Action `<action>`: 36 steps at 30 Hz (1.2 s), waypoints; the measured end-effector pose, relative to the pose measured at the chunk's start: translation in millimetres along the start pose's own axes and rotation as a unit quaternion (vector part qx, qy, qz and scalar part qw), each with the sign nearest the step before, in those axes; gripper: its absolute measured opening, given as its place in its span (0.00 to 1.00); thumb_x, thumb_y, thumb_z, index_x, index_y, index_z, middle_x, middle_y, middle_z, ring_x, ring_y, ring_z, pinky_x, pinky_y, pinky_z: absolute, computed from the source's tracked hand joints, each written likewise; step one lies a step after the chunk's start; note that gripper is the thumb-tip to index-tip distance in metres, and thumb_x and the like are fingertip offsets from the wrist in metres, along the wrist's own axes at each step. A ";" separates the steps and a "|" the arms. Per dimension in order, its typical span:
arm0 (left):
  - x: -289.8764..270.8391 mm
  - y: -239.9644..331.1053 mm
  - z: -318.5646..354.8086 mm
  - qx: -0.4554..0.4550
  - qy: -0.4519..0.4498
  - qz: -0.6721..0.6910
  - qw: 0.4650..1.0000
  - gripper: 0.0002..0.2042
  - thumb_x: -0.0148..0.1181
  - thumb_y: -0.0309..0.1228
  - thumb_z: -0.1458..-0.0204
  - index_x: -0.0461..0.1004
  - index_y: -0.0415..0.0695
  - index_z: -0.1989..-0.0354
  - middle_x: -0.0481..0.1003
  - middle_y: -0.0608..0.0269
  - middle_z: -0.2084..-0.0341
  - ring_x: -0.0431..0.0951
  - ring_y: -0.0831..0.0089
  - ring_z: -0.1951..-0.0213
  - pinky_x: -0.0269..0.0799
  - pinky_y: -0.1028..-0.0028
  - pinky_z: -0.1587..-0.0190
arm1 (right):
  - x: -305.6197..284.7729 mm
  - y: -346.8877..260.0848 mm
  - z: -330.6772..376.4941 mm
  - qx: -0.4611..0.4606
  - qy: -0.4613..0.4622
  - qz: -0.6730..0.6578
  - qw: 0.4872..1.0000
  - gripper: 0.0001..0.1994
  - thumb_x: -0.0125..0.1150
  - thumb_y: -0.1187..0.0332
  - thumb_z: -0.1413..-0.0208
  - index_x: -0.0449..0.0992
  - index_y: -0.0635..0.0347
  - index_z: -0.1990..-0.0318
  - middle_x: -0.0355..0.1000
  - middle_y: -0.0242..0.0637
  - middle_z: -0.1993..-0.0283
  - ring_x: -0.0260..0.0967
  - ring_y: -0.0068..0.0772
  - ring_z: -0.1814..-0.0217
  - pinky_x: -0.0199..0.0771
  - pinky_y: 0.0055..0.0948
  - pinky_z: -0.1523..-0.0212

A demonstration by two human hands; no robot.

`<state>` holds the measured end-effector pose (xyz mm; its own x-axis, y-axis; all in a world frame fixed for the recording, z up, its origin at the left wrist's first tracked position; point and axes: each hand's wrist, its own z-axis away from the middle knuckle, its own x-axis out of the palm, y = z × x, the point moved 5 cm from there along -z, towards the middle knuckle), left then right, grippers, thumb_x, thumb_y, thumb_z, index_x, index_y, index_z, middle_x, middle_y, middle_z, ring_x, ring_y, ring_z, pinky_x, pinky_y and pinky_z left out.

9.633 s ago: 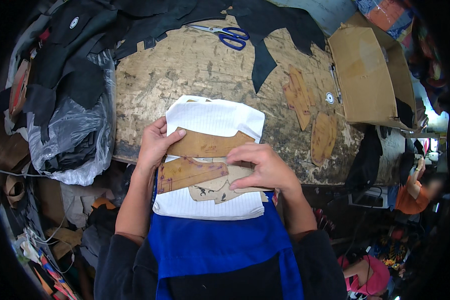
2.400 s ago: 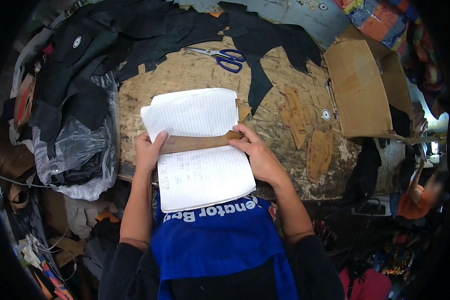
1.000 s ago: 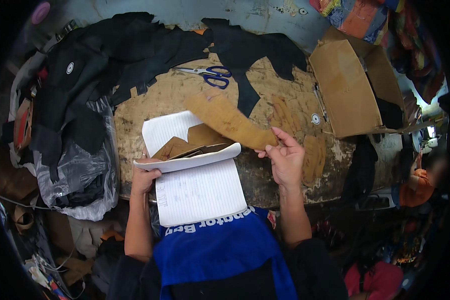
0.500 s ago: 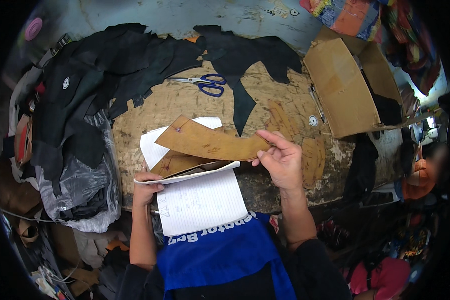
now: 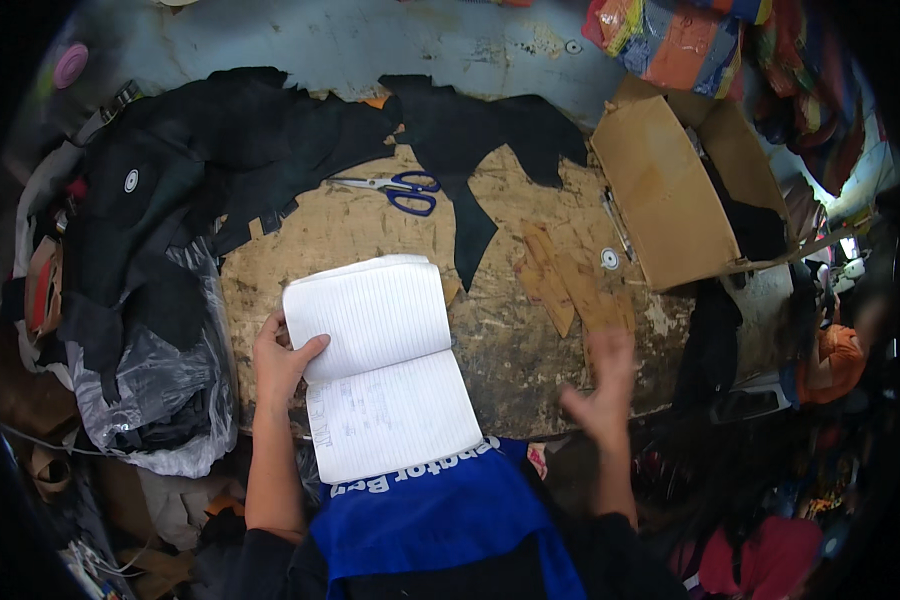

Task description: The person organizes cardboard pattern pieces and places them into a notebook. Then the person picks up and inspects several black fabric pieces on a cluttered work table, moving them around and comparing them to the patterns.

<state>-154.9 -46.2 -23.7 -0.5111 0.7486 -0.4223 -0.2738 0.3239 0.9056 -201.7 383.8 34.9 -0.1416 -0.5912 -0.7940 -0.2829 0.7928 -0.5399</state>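
Observation:
An open lined notebook [image 5: 375, 325] lies at the table's near edge, its lower part over my blue apron [image 5: 430, 520]. The upper page is bare of writing, and the lower page carries handwriting. My left hand [image 5: 285, 355] grips the notebook's left side, thumb on top of the page and fingers at the edge. To the right, my right hand [image 5: 602, 388] is blurred by motion, thumb apart from the fingers, with nothing seen in it. Just beyond it lie several flat brown pattern pieces [image 5: 578, 282]. A small brown corner [image 5: 452, 291] shows behind the notebook.
Blue-handled scissors [image 5: 410, 192] lie farther back on the worn wooden table [image 5: 320, 225]. Black leather pieces [image 5: 320, 130] spread along the back and left. A clear plastic bag [image 5: 205, 410] sags at the left edge. An open cardboard box [image 5: 660, 190] stands at right.
The brown pattern piece has left my right hand, and brown pieces now lie at the right. The raised notebook pages now lie flat. My right hand has moved right and nearer me.

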 end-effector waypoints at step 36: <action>20.6 13.7 9.0 0.009 -0.253 0.278 0.927 0.26 0.70 0.19 0.67 0.71 0.38 0.54 0.74 0.56 0.58 0.73 0.69 0.55 0.69 0.70 0.52 | 105.3 -108.2 -73.8 -0.114 -0.448 -0.269 0.845 0.23 0.64 0.62 0.53 0.71 0.67 0.51 0.76 0.44 0.62 0.74 0.34 0.63 0.71 0.29 0.60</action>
<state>-161.9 -21.0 -19.7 -0.1210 0.9765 0.1785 -0.0657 -0.1874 0.9801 -255.9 224.8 30.4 0.8120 -0.4254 -0.3996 -0.2683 0.3359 -0.9029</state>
